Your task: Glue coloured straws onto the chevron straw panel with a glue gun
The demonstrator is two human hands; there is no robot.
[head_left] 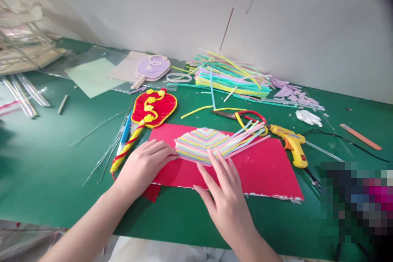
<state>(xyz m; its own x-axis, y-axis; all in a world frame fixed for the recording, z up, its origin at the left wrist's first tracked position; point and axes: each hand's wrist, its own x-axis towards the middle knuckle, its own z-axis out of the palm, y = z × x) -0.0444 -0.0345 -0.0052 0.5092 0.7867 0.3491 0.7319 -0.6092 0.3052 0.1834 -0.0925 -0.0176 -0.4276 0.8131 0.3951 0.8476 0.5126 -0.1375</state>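
Note:
A panel of pink, yellow, blue and white pipe cleaners (pixel 199 141), laid side by side in chevrons, lies on a red board (pixel 260 172). Its loose ends fan out toward the right. My left hand (pixel 149 161) pinches the panel's left corner, fingers pressed together. My right hand (pixel 222 188) has its fingers spread, and the fingertips rest on the panel's lower edge. Just left of the board is a red fan (pixel 155 108) with yellow flowers and a twisted yellow handle, partly behind my left hand.
Scissors (pixel 225 114) and a yellow glue gun (pixel 291 145) lie right of the panel. Behind are a heap of pipe cleaners (pixel 233 77) and a lilac fan (pixel 152 67). Thin wires (pixel 112 147) and glue sticks (pixel 30 90) lie left. A wall stands behind the green table (pixel 61 163).

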